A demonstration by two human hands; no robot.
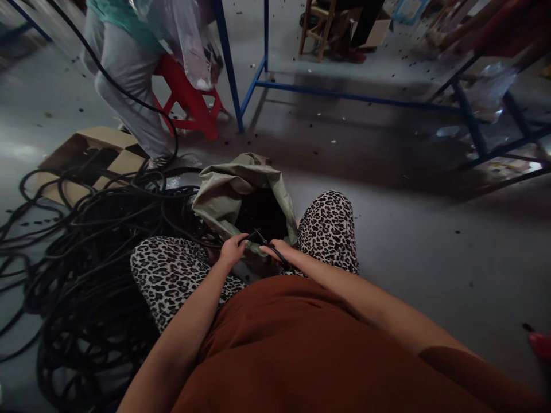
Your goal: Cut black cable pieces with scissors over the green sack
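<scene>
Between my knees stands an olive-green woven sack (226, 183), its mouth open and its inside dark. My right hand (278, 249) is closed around the handles of a pair of scissors (280, 256), whose blades point up and left over the sack's near rim. My left hand (233, 249) pinches a black rubber cord (248, 236), its end close to the scissor blades. Whether the blades touch the cord I cannot tell. A large tangle of the same black cord (99, 258) lies on the floor to my left.
An open cardboard box (103, 137) with dark contents sits behind the tangle. A person in grey trousers (124, 80) is beside a red plastic stool (189, 97). A blue metal frame (344, 96) crosses ahead, and small black scraps dot the floor.
</scene>
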